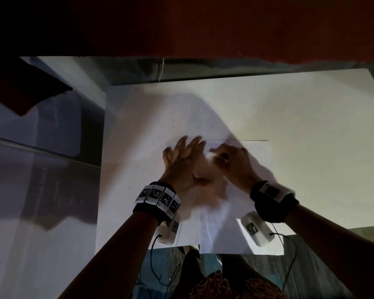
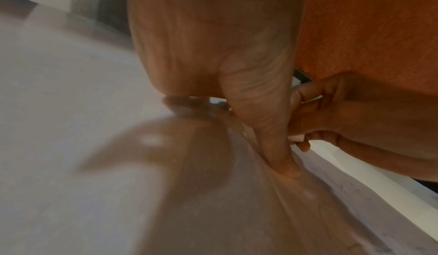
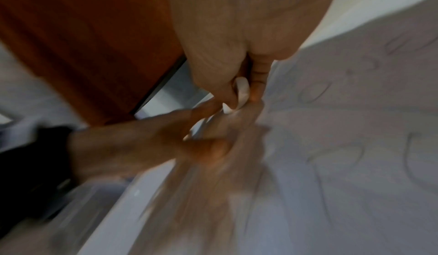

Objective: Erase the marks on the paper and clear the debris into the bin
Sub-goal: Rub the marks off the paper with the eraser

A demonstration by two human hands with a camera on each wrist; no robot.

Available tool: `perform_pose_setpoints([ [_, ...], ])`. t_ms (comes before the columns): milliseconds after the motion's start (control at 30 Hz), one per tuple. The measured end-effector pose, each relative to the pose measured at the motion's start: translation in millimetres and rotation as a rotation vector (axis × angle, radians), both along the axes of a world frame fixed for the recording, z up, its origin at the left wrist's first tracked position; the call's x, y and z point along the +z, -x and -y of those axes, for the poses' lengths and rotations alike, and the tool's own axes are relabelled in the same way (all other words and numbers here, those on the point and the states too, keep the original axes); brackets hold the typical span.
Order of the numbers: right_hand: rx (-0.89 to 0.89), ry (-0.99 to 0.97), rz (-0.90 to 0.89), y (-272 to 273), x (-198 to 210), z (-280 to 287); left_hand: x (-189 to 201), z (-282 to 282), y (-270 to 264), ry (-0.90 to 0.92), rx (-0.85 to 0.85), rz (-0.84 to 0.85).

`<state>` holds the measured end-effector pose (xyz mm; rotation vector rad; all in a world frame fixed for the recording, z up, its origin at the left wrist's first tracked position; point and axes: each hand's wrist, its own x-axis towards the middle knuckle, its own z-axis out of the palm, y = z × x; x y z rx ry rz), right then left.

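Observation:
A small white sheet of paper (image 1: 242,160) lies on a larger white board (image 1: 300,117). My left hand (image 1: 183,156) lies flat on the paper with fingers spread, thumb (image 2: 272,143) pressing the sheet down. Just to its right, my right hand (image 1: 227,157) pinches a white eraser (image 3: 241,92) between thumb and fingers, its end against the paper. Faint pencil marks (image 3: 336,154) show on the sheet in the right wrist view, which is blurred. The eraser (image 2: 296,137) also shows small in the left wrist view. No bin is in view.
A red-orange cloth surface (image 1: 225,26) runs along the far side of the board. A dark red object (image 1: 24,91) lies at the far left on a grey reflective tabletop (image 1: 41,190). The board's near edge (image 1: 225,252) sits above my lap.

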<state>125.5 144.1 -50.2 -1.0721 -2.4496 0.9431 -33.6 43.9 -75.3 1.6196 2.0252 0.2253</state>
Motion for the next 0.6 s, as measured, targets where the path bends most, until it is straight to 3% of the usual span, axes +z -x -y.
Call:
perform_pose_setpoints([
  [67,-0.071,-0.010,-0.032,1,1,-6,0,1,0,0.006,0.008,0.001],
  [167,0.036,-0.032,-0.021,6,5,6,-1,0,-1,-0.019,0.003,-0.003],
  [300,-0.126,-0.030,0.006,-3,1,-10,-1,3,0,-0.004,0.013,0.009],
  [433,0.046,-0.001,0.028,-1,0,12,-4,2,1,-0.018,0.000,0.023],
  [533,-0.156,-0.002,0.002,-7,-2,-4,-2,3,0,-0.006,0.018,0.021],
  [600,-0.028,0.007,0.022,-4,-2,7,-3,4,1,-0.022,0.008,0.028],
])
